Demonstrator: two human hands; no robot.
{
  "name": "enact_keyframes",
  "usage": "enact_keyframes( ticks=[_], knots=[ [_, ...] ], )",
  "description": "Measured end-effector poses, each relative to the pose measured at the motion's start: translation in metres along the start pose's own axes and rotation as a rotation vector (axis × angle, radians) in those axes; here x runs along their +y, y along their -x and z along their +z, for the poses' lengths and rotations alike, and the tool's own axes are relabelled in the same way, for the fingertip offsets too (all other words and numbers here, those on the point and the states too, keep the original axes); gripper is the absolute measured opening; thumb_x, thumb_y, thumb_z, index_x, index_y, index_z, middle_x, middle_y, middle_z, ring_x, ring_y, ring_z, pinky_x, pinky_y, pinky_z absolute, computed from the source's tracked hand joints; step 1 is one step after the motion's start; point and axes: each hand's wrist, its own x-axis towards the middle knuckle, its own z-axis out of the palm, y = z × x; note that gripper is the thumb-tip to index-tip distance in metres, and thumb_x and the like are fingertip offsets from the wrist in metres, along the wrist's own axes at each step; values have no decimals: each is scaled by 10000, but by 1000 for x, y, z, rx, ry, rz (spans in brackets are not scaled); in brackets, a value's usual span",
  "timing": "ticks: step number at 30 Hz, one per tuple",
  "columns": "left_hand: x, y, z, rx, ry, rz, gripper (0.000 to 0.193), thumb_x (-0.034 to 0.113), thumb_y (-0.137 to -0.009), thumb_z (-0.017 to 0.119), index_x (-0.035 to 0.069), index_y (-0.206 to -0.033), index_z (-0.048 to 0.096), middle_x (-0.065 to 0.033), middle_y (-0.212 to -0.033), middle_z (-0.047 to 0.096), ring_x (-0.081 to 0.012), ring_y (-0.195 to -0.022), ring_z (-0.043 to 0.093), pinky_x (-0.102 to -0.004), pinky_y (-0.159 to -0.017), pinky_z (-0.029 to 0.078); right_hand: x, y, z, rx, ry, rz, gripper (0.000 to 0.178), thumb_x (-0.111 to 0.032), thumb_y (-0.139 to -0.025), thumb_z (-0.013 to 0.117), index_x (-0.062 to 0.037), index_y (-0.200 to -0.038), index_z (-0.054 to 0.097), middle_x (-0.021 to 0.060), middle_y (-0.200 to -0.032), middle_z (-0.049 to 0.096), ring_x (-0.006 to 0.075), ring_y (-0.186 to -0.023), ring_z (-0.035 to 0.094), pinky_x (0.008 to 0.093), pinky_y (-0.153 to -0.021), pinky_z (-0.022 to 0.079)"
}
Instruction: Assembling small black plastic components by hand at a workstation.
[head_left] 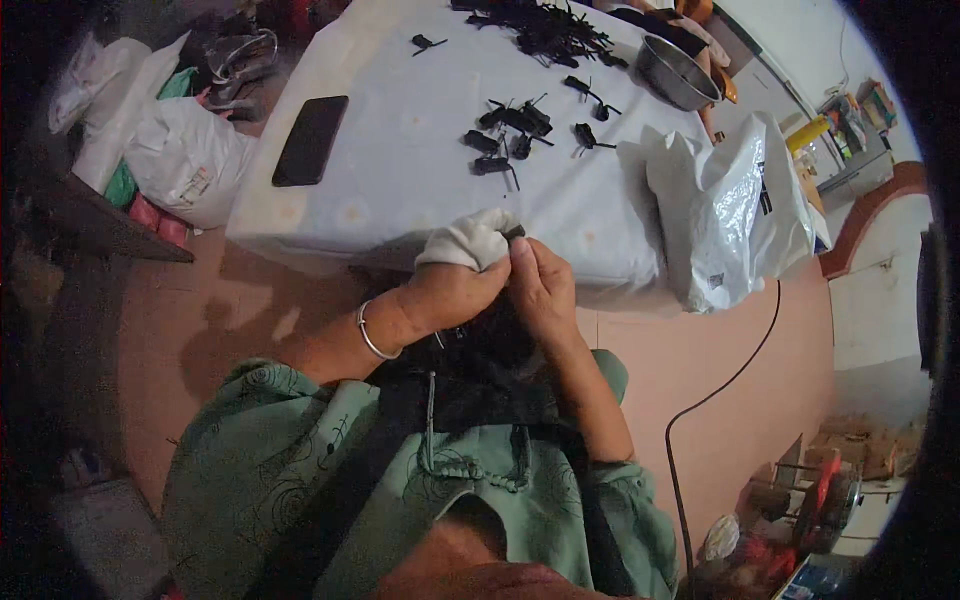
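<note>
Close to the table's near edge, my two hands meet at a small black piece [515, 232]. A bunched white cloth [466, 241] covers the fingers of my left hand [455, 292], which is closed around it; whether the cloth is loose or worn like a glove, I cannot tell. Thumb and fingers of my right hand [543, 285] pinch the black piece against the cloth. Beyond them on the table lie several small black parts with thin stems [520, 120], and a larger heap of similar black parts [560, 38] fills the far end.
A dark phone [311, 141] lies at the left of the white-covered table [400, 120]. At the right stand a white plastic bag [715, 210] and a metal bowl [679, 73]. Full white bags [190, 160] rest at the left. A black cable [720, 385] crosses the floor at the right.
</note>
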Motion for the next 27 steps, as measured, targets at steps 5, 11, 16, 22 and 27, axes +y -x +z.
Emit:
enact_keyframes(
  ticks=[5, 11, 16, 22, 27],
  knots=[
    [19, -11, -11, -161, -126, -29, 230, 56, -757, 532, -18, -975, 530, -175, -812, 583, -274, -724, 594, -313, -660, 477, 4, -3, 3, 4, -50, 41, 317, -237, -917, 428, 16, -765, 544, -7, -625, 491, 52, -626, 409, 233, -557, 381],
    [-8, 7, 1, 23, 76, -125, 149, 59, -772, 496, -3, -904, 529, -167, -832, 564, -292, -726, 579, -367, -634, 465, 2, -2, 3, -29, -140, 102, 328, -268, -920, 418, -3, -773, 545, -22, -641, 494, 47, -618, 411, 216, -556, 370],
    [-9, 3, -6, -164, 403, -523, 243, 15, -806, 500, -14, -1047, 490, -43, -821, 570, -87, -645, 556, -219, -511, 482, -3, 4, -9, -126, -154, 220, 317, -288, -921, 420, -43, -744, 518, -48, -666, 492, 23, -605, 394, 187, -537, 343],
    [-15, 7, 1, -98, 244, -316, 226, 30, -798, 521, -7, -1021, 519, -20, -739, 570, -60, -592, 519, -210, -475, 450, -1, 0, -1, -78, -67, -38, 289, -264, -920, 430, -28, -797, 543, -48, -691, 504, 23, -609, 388, 177, -540, 339],
    [4, 2, -6, -141, 152, -323, 207, 55, -792, 538, -4, -991, 535, -23, -740, 575, -81, -605, 535, -234, -496, 458, 1, 0, -2, -97, -125, 95, 289, -247, -920, 429, -9, -819, 560, -43, -705, 523, 38, -635, 424, 204, -572, 377]
  ],
)
